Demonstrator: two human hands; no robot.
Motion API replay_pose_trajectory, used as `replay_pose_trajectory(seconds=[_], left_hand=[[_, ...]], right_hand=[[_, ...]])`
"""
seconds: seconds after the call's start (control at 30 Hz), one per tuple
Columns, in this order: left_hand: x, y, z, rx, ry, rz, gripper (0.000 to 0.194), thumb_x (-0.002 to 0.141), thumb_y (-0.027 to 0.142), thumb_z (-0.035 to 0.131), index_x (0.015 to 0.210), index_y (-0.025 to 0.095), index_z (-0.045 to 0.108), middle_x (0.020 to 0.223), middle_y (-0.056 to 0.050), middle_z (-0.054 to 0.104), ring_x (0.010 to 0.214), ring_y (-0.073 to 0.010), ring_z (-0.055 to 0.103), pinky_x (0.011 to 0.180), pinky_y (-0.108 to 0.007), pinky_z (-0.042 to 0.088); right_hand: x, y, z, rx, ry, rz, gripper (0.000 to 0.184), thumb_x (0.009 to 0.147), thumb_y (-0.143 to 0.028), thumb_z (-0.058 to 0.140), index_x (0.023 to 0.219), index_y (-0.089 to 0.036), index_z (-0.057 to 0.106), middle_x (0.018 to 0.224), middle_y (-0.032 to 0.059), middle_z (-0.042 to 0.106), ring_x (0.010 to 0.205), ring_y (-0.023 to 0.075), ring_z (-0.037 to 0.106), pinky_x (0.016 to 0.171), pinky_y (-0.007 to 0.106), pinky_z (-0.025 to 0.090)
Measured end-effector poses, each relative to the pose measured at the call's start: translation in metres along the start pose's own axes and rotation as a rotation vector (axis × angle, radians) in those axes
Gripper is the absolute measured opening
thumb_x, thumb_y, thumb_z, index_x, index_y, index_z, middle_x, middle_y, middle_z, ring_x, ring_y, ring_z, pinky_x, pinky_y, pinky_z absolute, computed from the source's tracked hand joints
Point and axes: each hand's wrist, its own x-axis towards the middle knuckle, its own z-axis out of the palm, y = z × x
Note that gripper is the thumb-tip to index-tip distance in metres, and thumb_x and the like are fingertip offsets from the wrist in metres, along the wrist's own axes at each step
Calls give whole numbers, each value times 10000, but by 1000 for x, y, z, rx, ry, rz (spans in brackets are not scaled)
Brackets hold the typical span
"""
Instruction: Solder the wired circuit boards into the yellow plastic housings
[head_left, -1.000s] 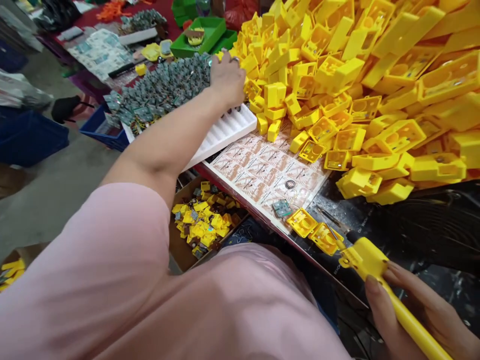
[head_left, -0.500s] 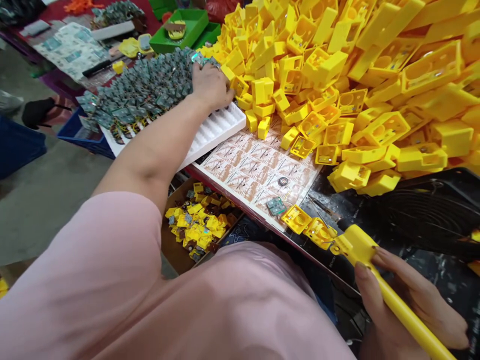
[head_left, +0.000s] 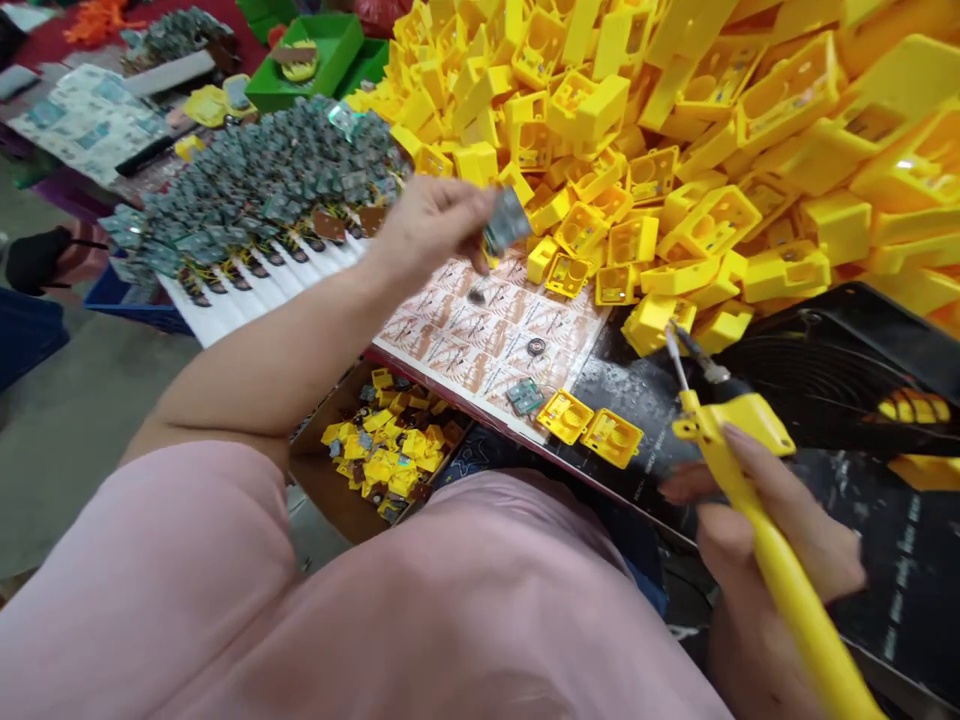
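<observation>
My left hand (head_left: 431, 222) is closed on a small circuit board (head_left: 508, 220), held up over the patterned sheet (head_left: 450, 335). A small dark round part (head_left: 476, 295) shows blurred just below that hand. My right hand (head_left: 780, 530) is wrapped round a yellow soldering iron (head_left: 787, 570), its metal tip pointing up and away from me. Left of the iron lie two open yellow casing halves (head_left: 611, 437), with another circuit board (head_left: 525, 396) beside them. A small round speaker (head_left: 535, 347) rests on the sheet.
A large heap of yellow casings (head_left: 592, 110) covers the back right. At left, a white foam tray (head_left: 255, 305) carries many wired circuit boards (head_left: 262, 180). A black fan-like unit (head_left: 832, 350) stands at right. Below the table edge sits a cardboard box (head_left: 304, 440) of yellow parts.
My left hand has come off the foam tray toward me and to the right, now with a circuit board. My right hand has raised the soldering iron and turned its tip away from the casings.
</observation>
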Motion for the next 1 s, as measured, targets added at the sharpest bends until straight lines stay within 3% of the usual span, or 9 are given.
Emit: replay_pose_trajectory(seconds=[0.07, 0.13, 0.23, 0.37, 0.47, 0.57, 0.67, 0.87, 1.0], left_hand=[[-17, 8, 44, -192, -216, -223, 331, 957, 362, 760, 711, 169, 652, 590, 19, 606, 515, -73, 516, 540, -266, 459], [-32, 14, 81, -343, -348, -407, 322, 969, 178, 687, 654, 156, 625, 543, 35, 575, 439, -50, 494, 480, -209, 417], [-50, 21, 118, -550, -516, -602, 342, 986, 148, 637, 646, 150, 605, 502, 36, 570, 367, -54, 490, 403, -159, 364], [-64, 16, 133, -727, -701, -739, 328, 1021, 286, 631, 741, 127, 695, 576, -18, 669, 400, -88, 546, 466, -208, 524], [-73, 6, 124, -711, -606, -613, 229, 969, 360, 726, 949, 145, 805, 925, -71, 816, 723, -137, 729, 639, -244, 630], [-83, 2, 116, -444, -516, -199, 282, 927, 381, 798, 1150, 214, 837, 1306, -72, 793, 1194, -183, 735, 1035, -286, 604], [-92, 7, 123, -307, -401, 65, 314, 933, 432, 791, 1168, 230, 846, 1308, -75, 794, 1323, -220, 692, 1221, -355, 493], [-95, 16, 160, -765, -312, -308, 409, 770, 565, 904, 944, 200, 842, 966, -62, 841, 920, -213, 797, 858, -337, 653], [-87, 21, 150, -706, -304, -352, 210, 855, 400, 816, 902, 196, 804, 831, -14, 786, 743, -134, 739, 727, -263, 609]], right_hand=[[19, -15, 3, 14, -82, -174, 341, 1007, -230, 701, 1341, -298, 688, 721, -29, 771, 545, 164, 732, 603, 241, 636], [32, -25, 7, -16, -62, -310, 277, 955, -132, 748, 1179, -286, 691, 859, -17, 814, 678, 158, 786, 659, 213, 643], [38, -30, 11, -51, -99, -342, 358, 893, -178, 840, 1169, -279, 636, 993, 4, 818, 916, 222, 821, 815, 332, 696], [30, -25, 11, -20, -23, -325, 519, 879, -77, 810, 1303, -302, 612, 1042, 9, 811, 947, 228, 817, 861, 384, 702], [25, -24, 9, 7, 90, -278, 617, 853, -35, 813, 1362, -303, 591, 1010, 3, 809, 865, 214, 815, 826, 347, 702], [22, -29, 10, -7, 132, -194, 609, 841, -38, 828, 1337, -311, 603, 995, -12, 806, 828, 207, 812, 820, 326, 701], [21, -37, 16, 20, 154, -140, 582, 846, -45, 827, 1314, -311, 607, 1005, -19, 808, 812, 204, 811, 820, 330, 706], [21, -43, 28, 2, 169, -193, 508, 863, -104, 833, 1276, -305, 615, 1015, -16, 818, 838, 202, 817, 797, 312, 695], [15, -34, 19, -39, 125, -186, 389, 868, -170, 851, 1193, -288, 671, 978, 6, 819, 809, 205, 806, 766, 307, 670]])
